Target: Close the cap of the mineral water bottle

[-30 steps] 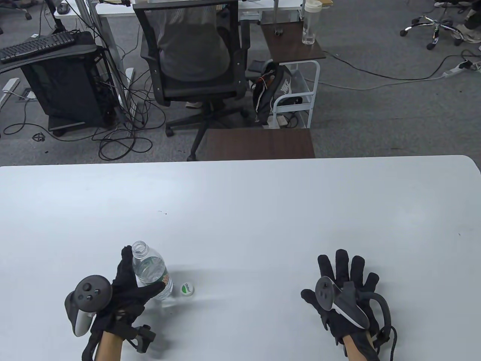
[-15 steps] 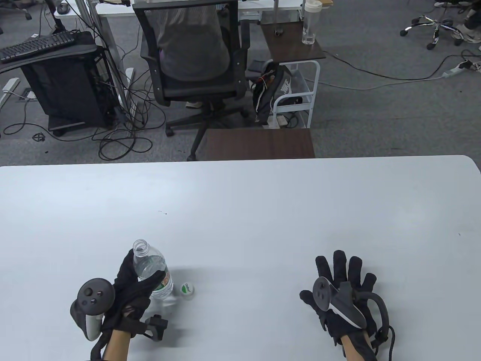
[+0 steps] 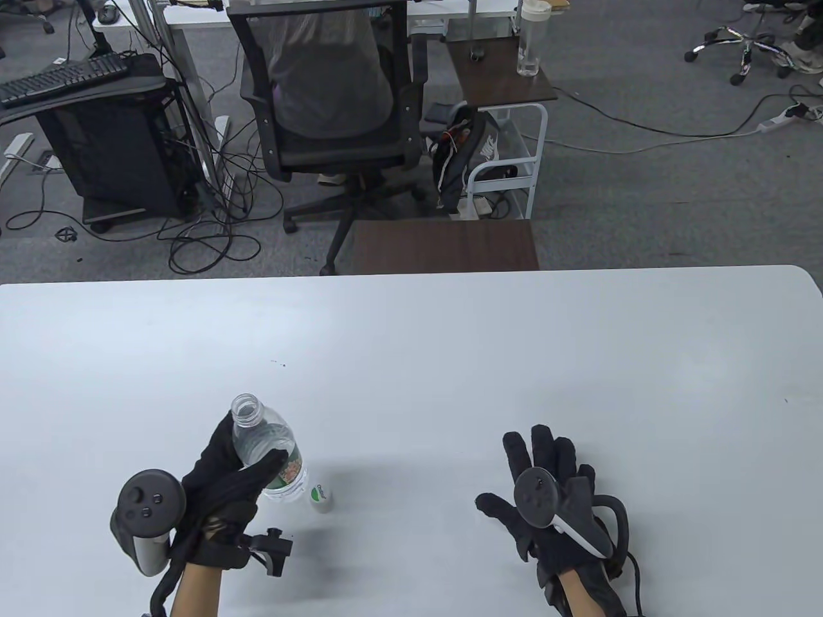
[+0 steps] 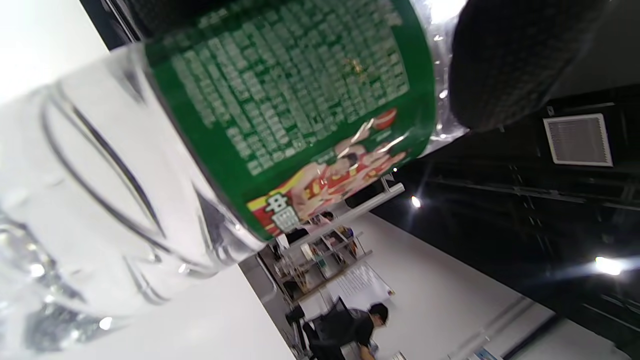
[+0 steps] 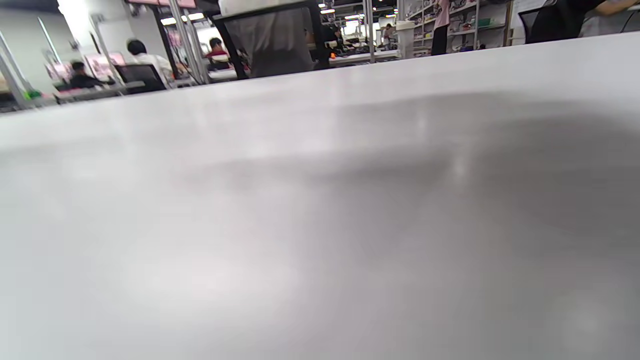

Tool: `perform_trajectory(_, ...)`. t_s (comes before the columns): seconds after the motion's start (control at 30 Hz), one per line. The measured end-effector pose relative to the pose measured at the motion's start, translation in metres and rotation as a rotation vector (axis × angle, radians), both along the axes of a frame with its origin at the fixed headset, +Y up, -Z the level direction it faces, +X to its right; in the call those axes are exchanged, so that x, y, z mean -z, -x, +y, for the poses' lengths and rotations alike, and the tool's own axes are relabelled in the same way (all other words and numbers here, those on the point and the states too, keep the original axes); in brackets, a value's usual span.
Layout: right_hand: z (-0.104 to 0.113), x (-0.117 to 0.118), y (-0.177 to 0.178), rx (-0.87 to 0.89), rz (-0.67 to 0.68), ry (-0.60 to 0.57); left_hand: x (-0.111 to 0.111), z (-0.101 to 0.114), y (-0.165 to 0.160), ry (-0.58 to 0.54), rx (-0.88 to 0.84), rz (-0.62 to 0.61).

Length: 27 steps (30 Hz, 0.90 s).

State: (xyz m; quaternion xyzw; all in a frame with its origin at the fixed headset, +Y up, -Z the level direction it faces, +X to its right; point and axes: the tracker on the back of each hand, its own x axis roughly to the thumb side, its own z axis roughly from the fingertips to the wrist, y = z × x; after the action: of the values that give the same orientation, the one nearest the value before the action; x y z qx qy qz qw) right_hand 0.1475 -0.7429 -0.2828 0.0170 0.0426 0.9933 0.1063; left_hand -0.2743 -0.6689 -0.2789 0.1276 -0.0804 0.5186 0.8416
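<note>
A clear water bottle [image 3: 263, 443] with a green label and an open neck stands tilted at the table's front left. My left hand [image 3: 228, 475] grips its body, thumb across the front. In the left wrist view the bottle [image 4: 225, 125] fills the frame, with a gloved finger [image 4: 510, 60] against it. The white cap [image 3: 320, 497] with a green top lies on the table just right of the bottle. My right hand [image 3: 540, 488] is spread flat, palm down, over the table at the front right, holding nothing. The right wrist view shows only bare table [image 5: 320, 200].
The white table [image 3: 450, 347] spans the view. Beyond its far edge are an office chair [image 3: 328, 96], a brown side table [image 3: 443, 244] and a computer stand with cables [image 3: 109, 128] on the floor.
My left hand has lifted and tilted the bottle a little to the right, closer to the cap. My right hand has slid left across the table, fingers still spread.
</note>
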Motion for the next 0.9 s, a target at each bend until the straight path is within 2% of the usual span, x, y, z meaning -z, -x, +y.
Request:
perform_trajectory(0.07, 0.008, -0.001, 0.009, 0.062, 0.006, -0.092, 0.001, 0.004, -0.022, -0.001, 0.006, -0.061)
perform_trajectory(0.23, 0.023, -0.009, 0.027, 0.262, 0.095, -0.082, 0.007, 0.006, -0.079, 0.008, 0.001, -0.181)
perform_trajectory(0.4, 0.026, -0.014, 0.039, 0.411, 0.169, -0.073, 0.007, 0.001, -0.119, 0.022, 0.051, -0.271)
perform_trajectory(0.5, 0.025, -0.019, 0.043, 0.481, 0.217, -0.068, 0.003, -0.006, -0.131, 0.042, 0.053, -0.306)
perform_trajectory(0.63, 0.026, -0.026, 0.051, 0.483, 0.258, -0.097, -0.002, -0.010, -0.142, 0.039, 0.103, -0.345)
perform_trajectory(0.77, 0.025, -0.031, 0.062, 0.467, 0.239, -0.138, -0.009, -0.010, -0.152, 0.033, 0.088, -0.336)
perform_trajectory(0.83, 0.026, -0.031, 0.060, 0.545, 0.196, -0.178, -0.010, -0.010, -0.153, 0.032, 0.080, -0.355)
perform_trajectory(0.9, 0.028, -0.032, 0.058, 0.604, 0.203, -0.167, -0.009, -0.012, -0.154, 0.043, 0.062, -0.381)
